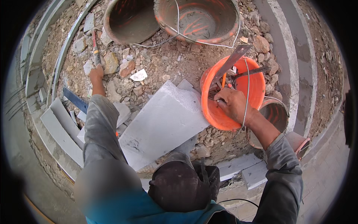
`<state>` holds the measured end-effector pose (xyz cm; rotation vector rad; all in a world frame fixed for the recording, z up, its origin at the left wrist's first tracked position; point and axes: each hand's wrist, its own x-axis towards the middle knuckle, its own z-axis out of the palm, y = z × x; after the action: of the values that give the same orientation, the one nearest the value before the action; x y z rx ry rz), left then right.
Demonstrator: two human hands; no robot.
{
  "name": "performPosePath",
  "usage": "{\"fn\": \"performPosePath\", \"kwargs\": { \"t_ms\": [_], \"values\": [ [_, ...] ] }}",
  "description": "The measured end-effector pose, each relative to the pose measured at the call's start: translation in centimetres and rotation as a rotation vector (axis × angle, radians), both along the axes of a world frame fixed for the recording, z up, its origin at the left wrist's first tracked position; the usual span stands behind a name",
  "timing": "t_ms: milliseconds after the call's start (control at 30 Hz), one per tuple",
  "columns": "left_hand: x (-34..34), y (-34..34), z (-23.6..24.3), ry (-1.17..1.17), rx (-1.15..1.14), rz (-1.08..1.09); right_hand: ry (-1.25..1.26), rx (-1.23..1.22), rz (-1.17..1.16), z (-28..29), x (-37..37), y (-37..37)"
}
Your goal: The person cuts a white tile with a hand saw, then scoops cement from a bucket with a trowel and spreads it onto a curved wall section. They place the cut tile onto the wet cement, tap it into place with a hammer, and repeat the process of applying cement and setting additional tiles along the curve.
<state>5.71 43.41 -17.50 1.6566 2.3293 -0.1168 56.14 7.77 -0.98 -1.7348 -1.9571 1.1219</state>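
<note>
The right hand (232,103) reaches into an orange bucket (257,93) that stands on rubble at the right; its fingers are curled down among the tools inside, though what exactly they pinch is hidden. A flat metal trowel blade (234,59) sticks up out of the bucket toward the top, and a thin wire handle (247,89) arcs over the wrist. Just behind the bucket, lower right, sits a second, dirt-caked pail (278,114).

The left hand (96,72) is stretched far out to the left, fingers closed around the handle of a tool (94,48) lying on the stones.

Between the two arms lies a large grey slab (160,123), tilted on the debris, with smaller grey slab pieces (59,128) to its left and pale blocks (246,168) below right. A blue ruler (75,100) lies beside the left sleeve.

The ground (160,63) is loose brown stone and broken rubble. At the top stand two mortar-stained buckets (201,18), side by side. Curved grey kerbing (287,48) runs down the right, and a curved concrete edge (37,52) along the left. It is an outdoor building site in daylight.
</note>
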Motion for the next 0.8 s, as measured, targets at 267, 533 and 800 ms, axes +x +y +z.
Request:
{"fn": "performPosePath", "kwargs": {
  "t_ms": [267, 533, 800],
  "values": [
    [2.4, 2.8, 3.0, -0.773, 0.004, 0.404, 0.631, -0.154, -1.132, 8.6, 2.2, -7.7],
    [8.8, -14.7, 27.0, -0.477, 0.411, -0.056, 1.025, 0.442, -1.560, 17.9, -2.4, -16.2],
    [21.0, -36.7, 46.8, -1.125, 0.034, -0.683, 0.986, 1.062, -0.968, 27.3, -10.7, -25.3]
  ]
}}
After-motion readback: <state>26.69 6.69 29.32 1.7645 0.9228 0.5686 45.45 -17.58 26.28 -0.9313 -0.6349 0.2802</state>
